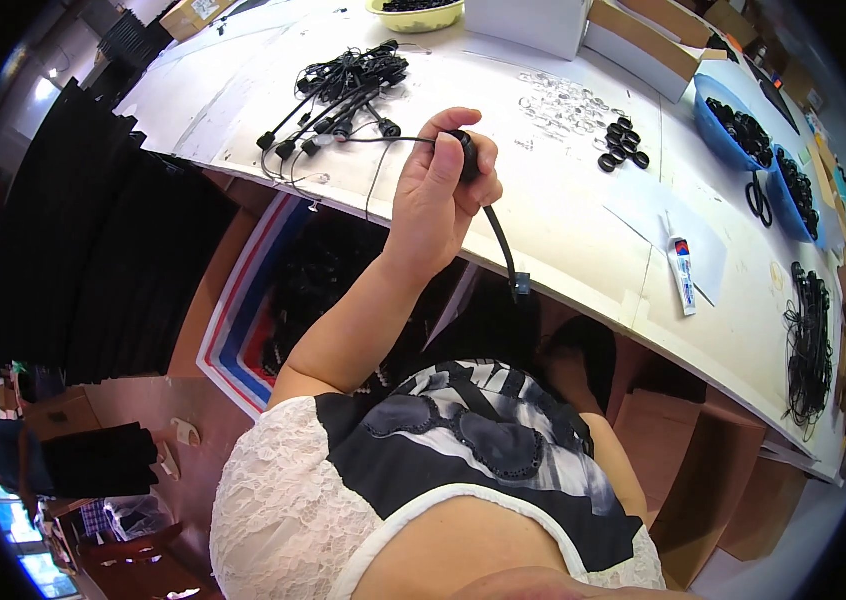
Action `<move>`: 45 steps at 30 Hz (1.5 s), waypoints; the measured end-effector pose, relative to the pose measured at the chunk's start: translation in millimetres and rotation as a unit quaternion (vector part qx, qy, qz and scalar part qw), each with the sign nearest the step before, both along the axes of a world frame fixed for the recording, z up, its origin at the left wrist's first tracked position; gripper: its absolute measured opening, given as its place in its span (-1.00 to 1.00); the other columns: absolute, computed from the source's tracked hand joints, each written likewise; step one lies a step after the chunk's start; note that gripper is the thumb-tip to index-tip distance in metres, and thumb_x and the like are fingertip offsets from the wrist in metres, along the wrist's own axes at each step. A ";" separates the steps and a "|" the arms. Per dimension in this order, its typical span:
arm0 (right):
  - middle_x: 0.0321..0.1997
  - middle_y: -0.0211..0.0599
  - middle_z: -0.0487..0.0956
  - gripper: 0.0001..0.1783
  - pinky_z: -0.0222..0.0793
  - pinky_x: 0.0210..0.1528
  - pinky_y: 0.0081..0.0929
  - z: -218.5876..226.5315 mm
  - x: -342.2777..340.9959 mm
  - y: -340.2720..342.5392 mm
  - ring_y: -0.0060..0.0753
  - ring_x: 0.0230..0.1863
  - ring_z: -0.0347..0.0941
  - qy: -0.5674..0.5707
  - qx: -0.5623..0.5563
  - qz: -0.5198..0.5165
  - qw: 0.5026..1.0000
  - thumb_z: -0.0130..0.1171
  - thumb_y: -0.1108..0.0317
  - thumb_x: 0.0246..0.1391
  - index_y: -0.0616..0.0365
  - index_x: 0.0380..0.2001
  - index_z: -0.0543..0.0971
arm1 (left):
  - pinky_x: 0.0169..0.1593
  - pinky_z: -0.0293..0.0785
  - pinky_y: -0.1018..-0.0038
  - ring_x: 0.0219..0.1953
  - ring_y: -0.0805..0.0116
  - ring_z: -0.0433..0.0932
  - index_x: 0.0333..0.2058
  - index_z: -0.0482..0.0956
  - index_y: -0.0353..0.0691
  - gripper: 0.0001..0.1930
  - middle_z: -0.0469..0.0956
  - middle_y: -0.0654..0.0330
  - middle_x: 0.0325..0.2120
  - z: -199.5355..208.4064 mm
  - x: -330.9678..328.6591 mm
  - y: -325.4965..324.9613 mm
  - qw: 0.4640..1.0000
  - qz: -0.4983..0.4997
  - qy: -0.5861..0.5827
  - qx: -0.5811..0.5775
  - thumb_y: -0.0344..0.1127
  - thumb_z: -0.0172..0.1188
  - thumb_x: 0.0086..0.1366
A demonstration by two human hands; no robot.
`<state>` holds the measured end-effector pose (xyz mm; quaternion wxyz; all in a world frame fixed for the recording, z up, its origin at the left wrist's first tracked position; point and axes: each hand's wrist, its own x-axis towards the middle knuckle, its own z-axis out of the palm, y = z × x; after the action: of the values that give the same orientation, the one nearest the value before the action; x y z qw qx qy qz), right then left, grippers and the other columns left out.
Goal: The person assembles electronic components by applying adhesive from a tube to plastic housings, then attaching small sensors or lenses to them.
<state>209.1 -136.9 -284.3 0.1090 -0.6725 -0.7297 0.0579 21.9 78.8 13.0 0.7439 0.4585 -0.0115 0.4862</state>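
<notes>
Upper left: black cable bundle heaped on the table, likely parked within reach. Centre: left hand pinches a black round part thumb-to-fingers, probably to steady it; thick cable hangs free, small connector at its end. Right hand: shadowed below table edge, can't tell its grip. Upper right: clear rings, black rings apart, probably sorted. Right: white tube, red-blue label, print too small.
</notes>
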 end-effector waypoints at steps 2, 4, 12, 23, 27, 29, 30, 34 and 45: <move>-0.38 -0.20 0.53 -0.78 0.30 -0.19 -0.19 -2.3 1.8 -4.3 -0.12 -0.32 0.45 -0.031 -0.024 0.028 0.999 -0.01 0.32 -0.11 -0.01 -0.37 0.58 | -0.44 0.18 0.63 -0.57 0.54 0.19 -0.07 0.23 -0.18 -0.65 0.32 0.25 -0.48 1.0 -2.5 -1.9 1.000 -0.014 -0.014 -0.006 -0.11 -0.05 0.28; -0.33 -0.19 0.54 -0.77 0.32 -0.14 -0.24 34.9 -2.7 -2.2 -0.16 -0.25 0.45 0.080 -0.081 -0.002 0.993 0.00 0.36 -0.08 0.06 -0.33 0.57 | -0.44 0.16 0.61 -0.58 0.52 0.17 -0.05 0.25 -0.18 -0.57 0.31 0.25 -0.50 -5.5 -3.6 -4.7 0.996 -0.025 0.078 0.019 -0.02 -0.02 0.24; -0.41 -0.22 0.54 -0.75 0.34 -0.24 -0.44 282.1 -25.5 37.8 -0.24 -0.35 0.46 0.294 0.227 -0.030 0.928 0.19 0.44 -0.15 0.16 -0.29 0.54 | -0.25 0.22 0.73 -0.37 0.67 0.26 -0.10 0.30 -0.26 -0.71 0.32 0.35 -0.37 -80.0 34.3 -75.7 0.950 -0.164 0.244 0.106 -0.33 0.04 0.22; -0.57 -0.32 0.52 -0.88 0.30 -0.34 -0.66 230.0 -32.2 46.6 -0.58 -0.46 0.41 0.412 0.034 -0.096 0.905 0.11 0.39 -0.03 0.21 -0.45 0.56 | -0.01 0.29 0.51 -0.07 0.41 0.35 -0.07 0.28 -0.32 -0.58 0.36 0.15 -0.14 -137.1 35.4 -93.2 0.867 -0.354 0.349 0.032 -0.40 0.17 0.09; -0.62 -0.53 0.41 -0.78 0.19 -0.48 -0.76 224.1 -12.6 36.9 -0.73 -0.56 0.24 0.610 -0.126 -0.079 0.778 0.01 0.32 0.08 0.26 -0.50 0.51 | -0.21 0.38 0.62 -0.32 0.54 0.43 -0.13 0.39 -0.30 -0.71 0.45 0.24 -0.33 -122.5 5.8 -72.1 0.894 -0.054 0.428 0.122 -0.44 0.11 0.15; -0.63 -0.56 0.37 -0.77 0.12 -0.52 -0.77 226.2 -10.3 36.4 -0.74 -0.59 0.19 0.607 -0.186 -0.076 0.768 0.01 0.30 0.08 0.24 -0.53 0.50 | -0.26 0.36 0.66 -0.36 0.55 0.43 -0.20 0.46 -0.31 -0.78 0.50 0.24 -0.38 -96.5 1.4 -61.0 0.891 -0.026 0.445 0.089 -0.34 0.02 0.22; -0.63 -0.55 0.38 -0.76 0.13 -0.52 -0.76 227.8 -11.1 36.8 -0.74 -0.59 0.19 0.605 -0.200 -0.071 0.767 0.02 0.30 0.08 0.25 -0.53 0.50 | -0.27 0.35 0.66 -0.37 0.55 0.43 -0.22 0.47 -0.33 -0.78 0.51 0.24 -0.41 -85.8 4.1 -56.0 0.882 -0.039 0.451 0.131 -0.33 0.01 0.22; -0.62 -0.53 0.39 -0.76 0.13 -0.53 -0.75 228.7 -16.5 36.0 -0.73 -0.60 0.20 0.586 -0.230 -0.062 0.775 0.04 0.28 0.07 0.25 -0.52 0.50 | -0.35 0.32 0.69 -0.47 0.61 0.42 -0.37 0.55 -0.35 -0.77 0.52 0.27 -0.54 -74.5 12.6 -47.2 0.847 -0.155 0.477 0.177 -0.27 0.08 0.18; -0.63 -0.49 0.44 -0.78 0.22 -0.48 -0.73 234.6 -10.7 27.7 -0.75 -0.57 0.30 0.548 -0.250 -0.103 0.791 0.05 0.31 0.04 0.27 -0.45 0.54 | -0.49 0.24 0.77 -0.58 0.68 0.38 -0.41 0.59 -0.30 -0.80 0.55 0.24 -0.58 -77.5 6.3 -55.5 0.794 -0.272 0.539 0.069 -0.27 0.19 0.09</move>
<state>198.4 -109.2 -49.7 0.3237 -0.6028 -0.4342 0.5860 28.3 23.3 -64.5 0.6975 0.6743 0.2338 -0.0644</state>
